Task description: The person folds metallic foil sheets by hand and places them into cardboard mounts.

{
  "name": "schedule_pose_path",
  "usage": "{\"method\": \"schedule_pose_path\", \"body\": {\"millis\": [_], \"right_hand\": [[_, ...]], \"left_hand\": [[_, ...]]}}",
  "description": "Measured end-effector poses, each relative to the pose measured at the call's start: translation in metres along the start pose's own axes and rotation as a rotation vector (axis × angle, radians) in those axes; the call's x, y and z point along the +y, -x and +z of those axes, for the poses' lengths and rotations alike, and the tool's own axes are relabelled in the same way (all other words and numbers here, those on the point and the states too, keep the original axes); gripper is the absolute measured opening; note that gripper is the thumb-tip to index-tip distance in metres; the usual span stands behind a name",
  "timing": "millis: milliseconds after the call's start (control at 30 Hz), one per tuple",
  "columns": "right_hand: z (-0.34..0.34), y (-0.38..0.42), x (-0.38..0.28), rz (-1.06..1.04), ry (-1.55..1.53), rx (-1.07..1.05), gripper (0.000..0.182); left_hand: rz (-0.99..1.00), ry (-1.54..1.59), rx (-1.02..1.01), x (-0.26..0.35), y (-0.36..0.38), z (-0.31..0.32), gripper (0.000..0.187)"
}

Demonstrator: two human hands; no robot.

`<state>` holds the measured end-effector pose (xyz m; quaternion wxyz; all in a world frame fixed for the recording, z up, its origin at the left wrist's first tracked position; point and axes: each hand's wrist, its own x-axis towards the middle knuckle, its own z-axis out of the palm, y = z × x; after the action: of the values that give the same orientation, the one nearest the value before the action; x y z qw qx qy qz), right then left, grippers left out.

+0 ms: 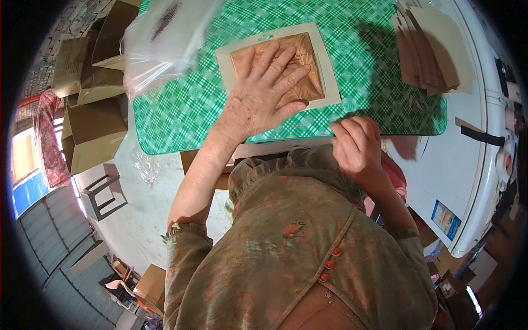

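Observation:
My left hand lies flat, fingers spread, on a shiny copper-coloured sheet or packet. Under that shiny piece is a cream card with a hang hole at its top edge; both rest on a green plaid tablecloth. My right hand is curled closed at the table's near edge, to the right of the card and apart from it. Its fingertips are bent inward, and whatever they may hold is hidden.
Clear plastic bags lie at the table's back left. A stack of brown and cream cards sits at the back right. Open cardboard boxes stand left of the table, and a white appliance-like surface is on the right.

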<state>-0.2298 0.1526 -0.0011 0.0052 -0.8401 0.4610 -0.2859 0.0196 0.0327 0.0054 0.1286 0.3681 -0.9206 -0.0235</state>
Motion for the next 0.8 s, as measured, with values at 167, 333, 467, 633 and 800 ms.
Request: {"method": "schedule_pose_path", "body": {"millis": [167, 333, 467, 633, 800], "right_hand": [[-0.019, -0.014, 0.011, 0.057, 0.008, 0.018, 0.042], [-0.018, -0.013, 0.017, 0.057, 0.06, -0.08, 0.043], [-0.029, -0.007, 0.019, 0.05, -0.105, -0.139, 0.035], [-0.022, -0.019, 0.024, 0.118, -0.177, -0.067, 0.022], [-0.01, -0.023, 0.03, 0.007, -0.044, -0.116, 0.022]], "left_hand": [[0.026, -0.018, -0.014, -0.004, -0.005, -0.001, 0.066], [0.053, -0.026, -0.013, -0.004, -0.006, -0.001, 0.065], [0.085, -0.013, -0.004, -0.006, -0.006, -0.001, 0.065], [0.082, -0.033, -0.006, -0.006, -0.006, -0.001, 0.066], [0.081, -0.039, -0.005, -0.005, -0.005, 0.0, 0.066]]}}
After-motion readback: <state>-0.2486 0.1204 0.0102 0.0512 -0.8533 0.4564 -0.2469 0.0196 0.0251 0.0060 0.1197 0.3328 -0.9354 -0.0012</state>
